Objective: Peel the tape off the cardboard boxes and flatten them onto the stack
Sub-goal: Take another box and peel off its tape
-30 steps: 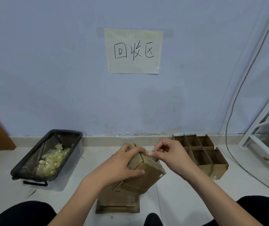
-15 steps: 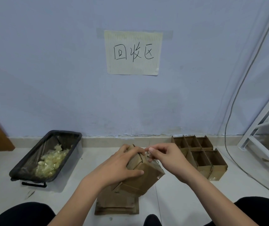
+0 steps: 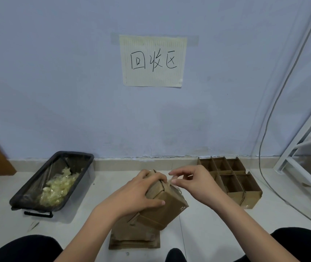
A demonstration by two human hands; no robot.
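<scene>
Left hand (image 3: pixel 137 195) is wrapped over the top of the box (image 3: pixel 167 207), fingers curled across the far edge and the thumb laid flat along the near face, so it's a solid grip. The box is tilted, held up off the floor right above the stack (image 3: pixel 134 238) of flattened cardboard. Right hand (image 3: pixel 194 183) comes in from the right with thumb and forefinger pressed together, pinching a bit of clear tape (image 3: pixel 172 181) at the box's top right corner; the other fingers are loosely curled. Both forearms reach forward from the bottom of the view. Bin (image 3: pixel 30 193) with crumpled tape sits off to the left, and a row of open boxes (image 3: pixel 232 183) stands just right of the right hand, by the wall.
</scene>
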